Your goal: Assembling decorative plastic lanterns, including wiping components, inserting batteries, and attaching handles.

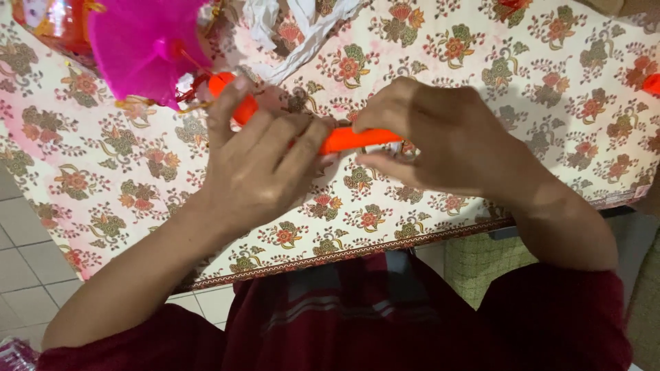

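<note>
— What have you got in your hands there?

— A long orange piece [357,139], soft-looking, maybe a deflated balloon or a plastic strip. My left hand [258,168] is curled over one stretch of it, fingers bent and closed around it, thumb up near the rounded orange end [223,86] that sticks out above. My right hand [433,134] pinches the other end between thumb and fingers, closed on it. The piece lies just above the floral tablecloth [550,82], between my two hands.

— How far along does it look?

— Early or in the middle, I'd judge. The orange piece is still flat and straight where it shows, with no knot, twist or finished shape that I can make out. So the holding is done and the shaping seems left.

— Anything you can't see?

— Plenty. My left fingers cover the middle of the orange piece, so I can't tell whether it is one length or two. The pink fan-like thing [141,45] at the top is cut off by the edge, and so is the crumpled white plastic [302,34] beside it. A bit of orange [652,84] at the far right is too small to tell.
</note>
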